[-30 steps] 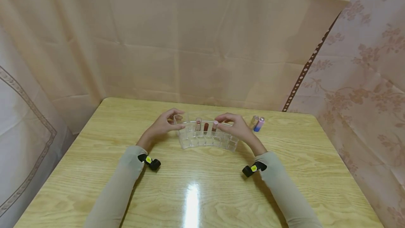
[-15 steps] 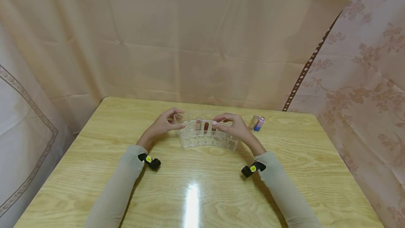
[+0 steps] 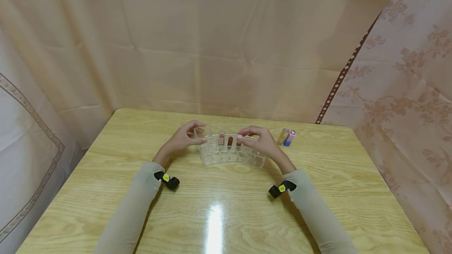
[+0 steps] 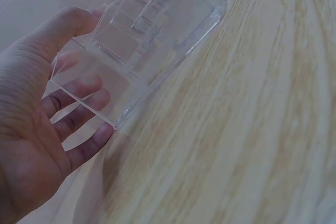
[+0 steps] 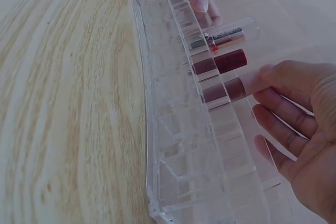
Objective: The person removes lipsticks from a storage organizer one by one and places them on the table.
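Note:
A clear, curved lipstick organizer [image 3: 233, 156] with tiered compartments stands on the table. My left hand [image 3: 183, 135] grips its left end, thumb on the upper edge and fingers behind, as the left wrist view shows. The right hand [image 3: 264, 140] pinches the pale pink top of a lipstick [image 5: 233, 91] whose darker lower part sits in a back-row compartment. Beside it in the same row stand a dark red lipstick [image 5: 231, 61] and a clear-capped lipstick [image 5: 228, 36]. In the head view, the right fingers partly cover the organizer's back right.
Behind the right hand, a gold tube [image 3: 283, 136] and a pink-and-blue tube [image 3: 290, 138] stand close together on the wooden table [image 3: 169, 218]. Beige curtains [image 3: 226, 50] hang beyond the table's far edge, with a floral curtain [image 3: 406, 89] at the right.
Over the last second my right hand has shifted very slightly left with the pink-topped lipstick, which now stands more upright. My left hand and the organizer stay in place.

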`<state>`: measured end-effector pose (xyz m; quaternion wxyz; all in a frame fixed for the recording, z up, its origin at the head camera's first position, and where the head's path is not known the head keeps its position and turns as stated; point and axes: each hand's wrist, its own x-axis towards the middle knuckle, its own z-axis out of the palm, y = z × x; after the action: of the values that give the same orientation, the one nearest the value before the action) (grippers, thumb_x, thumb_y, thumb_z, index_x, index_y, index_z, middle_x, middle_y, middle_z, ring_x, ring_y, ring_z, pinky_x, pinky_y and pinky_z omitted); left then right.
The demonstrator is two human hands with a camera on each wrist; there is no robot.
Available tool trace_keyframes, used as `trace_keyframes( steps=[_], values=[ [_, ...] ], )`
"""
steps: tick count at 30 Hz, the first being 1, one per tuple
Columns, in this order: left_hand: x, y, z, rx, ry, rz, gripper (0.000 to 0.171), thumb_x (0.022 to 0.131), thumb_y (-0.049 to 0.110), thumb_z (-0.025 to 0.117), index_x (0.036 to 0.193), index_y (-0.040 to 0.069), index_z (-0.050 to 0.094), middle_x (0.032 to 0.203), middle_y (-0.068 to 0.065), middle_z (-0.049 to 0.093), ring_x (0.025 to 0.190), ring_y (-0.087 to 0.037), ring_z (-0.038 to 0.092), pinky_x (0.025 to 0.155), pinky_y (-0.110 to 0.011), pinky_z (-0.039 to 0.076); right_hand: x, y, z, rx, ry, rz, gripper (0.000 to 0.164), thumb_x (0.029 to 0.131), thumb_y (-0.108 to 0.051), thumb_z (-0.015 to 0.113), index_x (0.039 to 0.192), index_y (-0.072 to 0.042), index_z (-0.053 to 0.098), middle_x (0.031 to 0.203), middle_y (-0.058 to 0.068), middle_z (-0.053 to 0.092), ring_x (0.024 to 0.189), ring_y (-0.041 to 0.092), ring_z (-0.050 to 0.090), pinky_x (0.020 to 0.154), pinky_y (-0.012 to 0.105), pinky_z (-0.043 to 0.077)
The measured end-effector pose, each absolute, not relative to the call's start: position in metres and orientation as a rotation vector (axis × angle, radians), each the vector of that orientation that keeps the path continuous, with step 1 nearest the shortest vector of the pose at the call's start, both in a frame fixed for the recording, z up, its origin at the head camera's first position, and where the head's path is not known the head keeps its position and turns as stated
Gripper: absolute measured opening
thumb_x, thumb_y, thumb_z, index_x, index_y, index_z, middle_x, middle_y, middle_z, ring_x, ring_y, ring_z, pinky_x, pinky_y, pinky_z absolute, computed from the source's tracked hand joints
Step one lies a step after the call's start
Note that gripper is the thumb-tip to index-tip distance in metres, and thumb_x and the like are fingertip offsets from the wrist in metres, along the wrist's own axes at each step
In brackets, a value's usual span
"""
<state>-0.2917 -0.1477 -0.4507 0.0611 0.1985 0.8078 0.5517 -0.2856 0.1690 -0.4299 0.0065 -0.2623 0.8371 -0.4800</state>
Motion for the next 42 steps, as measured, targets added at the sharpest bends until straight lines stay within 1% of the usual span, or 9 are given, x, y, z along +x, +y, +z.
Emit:
trace_keyframes(
  steps=[3, 10, 15, 19, 27, 29, 34, 38, 42],
  values=[
    [-0.293, -0.147, -0.452, 0.594, 2.440, 1.659, 0.055, 0.090, 0.008, 0.077, 0.137, -0.005, 0.053, 0.132, -0.033, 0.060, 0.118, -0.045, 0.057, 0.094, -0.040, 0.045, -0.292, 0.171, -0.440, -0.827, 2.639, -1.511, 0.022, 0.092, -0.006, 0.073, 0.112, 0.004, 0.074, 0.114, 0.024, 0.072, 0.109, 0.043, 0.064, 0.102, 0.064, 0.045],
    [-0.309, -0.150, -0.475, 0.588, 2.463, 1.645, 0.057, 0.090, 0.010, 0.078, 0.140, -0.002, 0.053, 0.134, -0.031, 0.060, 0.119, -0.044, 0.057, 0.094, -0.041, 0.044, -0.294, 0.175, -0.441, -0.862, 2.644, -1.550, 0.019, 0.091, -0.012, 0.077, 0.109, -0.005, 0.077, 0.108, 0.013, 0.076, 0.101, 0.023, 0.068, 0.097, 0.058, 0.051],
    [-0.313, -0.151, -0.481, 0.593, 2.472, 1.659, 0.056, 0.089, 0.014, 0.080, 0.139, 0.004, 0.056, 0.133, -0.025, 0.063, 0.119, -0.039, 0.058, 0.095, -0.040, 0.044, -0.292, 0.177, -0.436, -0.865, 2.625, -1.564, 0.018, 0.090, -0.013, 0.078, 0.108, -0.008, 0.077, 0.105, 0.010, 0.076, 0.097, 0.016, 0.069, 0.094, 0.057, 0.053],
    [-0.313, -0.152, -0.481, 0.601, 2.477, 1.661, 0.054, 0.088, 0.016, 0.081, 0.137, 0.007, 0.058, 0.132, -0.021, 0.065, 0.118, -0.035, 0.060, 0.096, -0.041, 0.044, -0.292, 0.178, -0.433, -0.846, 2.608, -1.556, 0.019, 0.090, -0.015, 0.078, 0.108, -0.008, 0.077, 0.105, 0.009, 0.076, 0.097, 0.017, 0.069, 0.093, 0.058, 0.053],
    [-0.313, -0.152, -0.482, 0.627, 2.492, 1.651, 0.054, 0.088, 0.017, 0.081, 0.136, 0.006, 0.057, 0.132, -0.020, 0.065, 0.118, -0.033, 0.061, 0.095, -0.040, 0.046, -0.294, 0.183, -0.429, -0.831, 2.584, -1.555, 0.021, 0.093, -0.015, 0.076, 0.112, -0.004, 0.075, 0.107, 0.013, 0.076, 0.099, 0.024, 0.069, 0.097, 0.062, 0.049],
    [-0.313, -0.152, -0.483, 0.625, 2.495, 1.647, 0.054, 0.089, 0.017, 0.081, 0.136, 0.007, 0.057, 0.132, -0.019, 0.065, 0.118, -0.032, 0.061, 0.095, -0.039, 0.046, -0.294, 0.184, -0.427, -0.814, 2.581, -1.555, 0.021, 0.093, -0.015, 0.076, 0.112, -0.006, 0.076, 0.107, 0.013, 0.076, 0.100, 0.025, 0.069, 0.097, 0.059, 0.050],
    [-0.314, -0.152, -0.484, 0.619, 2.494, 1.647, 0.054, 0.089, 0.019, 0.080, 0.137, 0.008, 0.057, 0.131, -0.018, 0.065, 0.118, -0.030, 0.060, 0.095, -0.038, 0.046, -0.291, 0.185, -0.420, -0.780, 2.584, -1.539, 0.024, 0.093, -0.014, 0.075, 0.116, -0.004, 0.074, 0.109, 0.015, 0.075, 0.103, 0.029, 0.069, 0.095, 0.048, 0.052],
    [-0.314, -0.152, -0.483, 0.622, 2.493, 1.644, 0.054, 0.090, 0.020, 0.080, 0.137, 0.008, 0.057, 0.130, -0.019, 0.065, 0.118, -0.031, 0.060, 0.095, -0.040, 0.046, -0.290, 0.187, -0.416, -0.770, 2.588, -1.503, 0.025, 0.093, -0.013, 0.075, 0.116, -0.004, 0.074, 0.109, 0.013, 0.075, 0.102, 0.026, 0.069, 0.091, 0.038, 0.053],
    [-0.314, -0.153, -0.483, 0.621, 2.493, 1.644, 0.054, 0.090, 0.020, 0.080, 0.137, 0.008, 0.057, 0.130, -0.020, 0.064, 0.119, -0.032, 0.060, 0.097, -0.042, 0.046, -0.290, 0.191, -0.415, -0.800, 2.558, -1.499, 0.023, 0.093, -0.017, 0.076, 0.113, -0.006, 0.075, 0.106, 0.011, 0.076, 0.100, 0.024, 0.069, 0.090, 0.044, 0.055]
  ],
)
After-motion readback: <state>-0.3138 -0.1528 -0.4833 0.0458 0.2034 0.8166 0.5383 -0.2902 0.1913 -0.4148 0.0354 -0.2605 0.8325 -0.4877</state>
